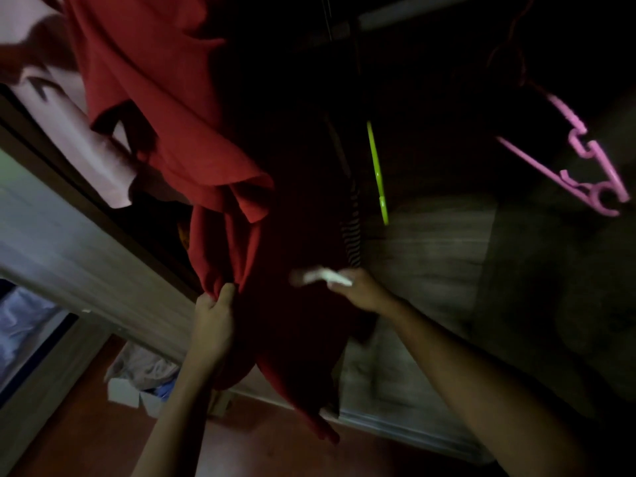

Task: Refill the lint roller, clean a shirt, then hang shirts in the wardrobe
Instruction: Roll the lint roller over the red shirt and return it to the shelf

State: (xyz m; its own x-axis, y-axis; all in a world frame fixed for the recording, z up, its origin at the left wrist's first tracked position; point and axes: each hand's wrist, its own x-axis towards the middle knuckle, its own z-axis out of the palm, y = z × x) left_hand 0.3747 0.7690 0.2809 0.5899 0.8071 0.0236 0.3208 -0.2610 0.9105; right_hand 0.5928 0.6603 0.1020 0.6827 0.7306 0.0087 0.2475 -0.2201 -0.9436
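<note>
Inside the dark wood-grain wardrobe (430, 242), a large red cotton shirt (165, 108) hangs beside a pale pink garment (99, 156) on its left. A pink plastic hanger (585, 166) and a thin green hanger (377, 173) hang to the right. The left hand (213, 315) grips the red shirt's lower fabric, fingers (225, 292) curled round a bunch of it. The right hand (361, 290) holds a blurred white object (323, 276) just beside the shirt.
</note>
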